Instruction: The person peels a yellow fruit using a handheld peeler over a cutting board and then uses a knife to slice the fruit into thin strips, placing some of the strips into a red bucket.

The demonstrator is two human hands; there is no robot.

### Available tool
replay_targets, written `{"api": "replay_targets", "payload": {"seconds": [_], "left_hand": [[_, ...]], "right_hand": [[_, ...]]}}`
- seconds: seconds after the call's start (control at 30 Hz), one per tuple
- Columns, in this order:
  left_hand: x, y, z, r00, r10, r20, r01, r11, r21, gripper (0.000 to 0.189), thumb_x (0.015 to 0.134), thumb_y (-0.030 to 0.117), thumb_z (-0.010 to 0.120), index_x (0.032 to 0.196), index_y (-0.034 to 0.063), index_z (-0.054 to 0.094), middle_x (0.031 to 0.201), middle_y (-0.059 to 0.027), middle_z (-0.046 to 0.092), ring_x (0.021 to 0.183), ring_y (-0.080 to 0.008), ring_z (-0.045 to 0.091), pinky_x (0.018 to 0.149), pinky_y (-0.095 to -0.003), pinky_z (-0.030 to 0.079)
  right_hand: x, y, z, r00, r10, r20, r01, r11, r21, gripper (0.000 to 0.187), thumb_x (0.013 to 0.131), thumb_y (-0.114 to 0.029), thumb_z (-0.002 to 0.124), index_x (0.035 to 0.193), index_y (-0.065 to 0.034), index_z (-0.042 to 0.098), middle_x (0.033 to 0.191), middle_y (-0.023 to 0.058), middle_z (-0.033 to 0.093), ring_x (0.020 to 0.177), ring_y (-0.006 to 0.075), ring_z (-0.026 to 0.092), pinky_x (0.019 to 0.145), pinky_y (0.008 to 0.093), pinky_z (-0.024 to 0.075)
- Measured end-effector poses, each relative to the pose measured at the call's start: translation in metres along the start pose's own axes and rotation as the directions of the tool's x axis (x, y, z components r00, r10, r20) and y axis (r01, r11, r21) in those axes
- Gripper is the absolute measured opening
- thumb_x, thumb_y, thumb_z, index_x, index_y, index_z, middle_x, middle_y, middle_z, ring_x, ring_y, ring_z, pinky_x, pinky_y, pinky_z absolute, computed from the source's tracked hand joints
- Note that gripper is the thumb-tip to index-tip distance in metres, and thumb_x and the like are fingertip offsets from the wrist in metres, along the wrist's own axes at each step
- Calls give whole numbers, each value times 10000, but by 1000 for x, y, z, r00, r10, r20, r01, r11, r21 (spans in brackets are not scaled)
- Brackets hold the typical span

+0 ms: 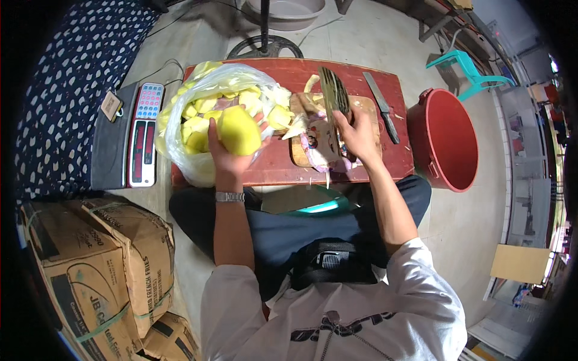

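My left hand [230, 158] holds a large peeled yellow piece of fruit or vegetable [239, 131] over a clear plastic bag [174, 131]. Similar yellow pieces [196, 126] fill the open bag, which sits on the left part of a low red table [275, 176]. In my right hand [359, 133] is a broad-bladed knife [332, 88], its blade pointing away from me. It is above a wooden cutting board [298, 153] that bears pale peelings and a crumpled printed wrapper or cloth [318, 135]. A second knife [381, 106] with a black handle lies right of the board.
A red bucket [442, 140] stands at the table's right, with a turquoise plastic chair [474, 74] beyond it. Left of the table is a digital scale [144, 135]. Cardboard boxes [86, 270] are stacked at the lower left. A metal stand [265, 45] rises behind the table.
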State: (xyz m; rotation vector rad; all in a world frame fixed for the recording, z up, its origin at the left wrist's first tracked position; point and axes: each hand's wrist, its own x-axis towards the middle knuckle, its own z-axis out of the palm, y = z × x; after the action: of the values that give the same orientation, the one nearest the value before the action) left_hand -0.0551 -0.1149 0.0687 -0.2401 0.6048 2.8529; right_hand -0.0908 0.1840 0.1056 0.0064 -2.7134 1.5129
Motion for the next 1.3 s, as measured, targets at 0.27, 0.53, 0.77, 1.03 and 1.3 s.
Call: {"api": "replay_targets", "payload": {"seconds": [0.27, 0.53, 0.77, 1.03, 1.3], "left_hand": [[-1, -22, 8, 963, -58, 265, 110, 976, -189, 911, 881, 744, 507, 1537, 131, 358, 1488, -286, 403, 1254, -430, 485, 1001, -588, 397], [3, -42, 12, 982, -185, -39, 175, 970, -170, 751, 933, 715, 461, 1328, 80, 525, 1164, -201, 622, 1122, -423, 569, 950, -607, 445], [7, -85, 20, 896, -411, -167, 423, 905, 45, 688, 963, 647, 463, 1335, 70, 503, 1263, -189, 596, 1196, -548, 551, 1030, -772, 343], [25, -157, 58, 929, -230, -290, 348, 809, 473, 623, 1065, 296, 500, 1574, 53, 236, 1436, -181, 491, 1324, -354, 513, 978, -619, 514], [25, -161, 71, 981, -137, -134, 192, 714, 673, 591, 1034, 36, 479, 1562, -10, 219, 1272, -208, 604, 1048, -244, 683, 840, -370, 627]], "right_hand": [[-59, 1, 18, 996, -30, 82, 12, 978, 209, 194, 987, -175, 624, 1020, 15, 644, 682, 29, 609, 621, 79, 521, 564, 293, 430], [-81, 38, 2, 987, 70, 143, -98, 975, 202, 152, 976, -117, 624, 1058, 10, 604, 688, 0, 596, 599, 87, 543, 547, 274, 443], [-111, 46, -23, 988, 65, 137, -93, 973, 211, 561, 981, -64, 606, 1505, -8, 413, 839, 45, 644, 647, 103, 587, 606, 273, 499], [-134, 55, -25, 994, 19, 103, -26, 997, 74, 495, 987, -165, 619, 1428, 17, 486, 849, 144, 665, 739, 180, 628, 713, 347, 506], [-111, 24, -43, 977, 158, 143, -174, 979, 108, 465, 980, -140, 588, 1396, 38, 481, 1057, 302, 684, 1039, 429, 683, 886, 457, 515]]}}
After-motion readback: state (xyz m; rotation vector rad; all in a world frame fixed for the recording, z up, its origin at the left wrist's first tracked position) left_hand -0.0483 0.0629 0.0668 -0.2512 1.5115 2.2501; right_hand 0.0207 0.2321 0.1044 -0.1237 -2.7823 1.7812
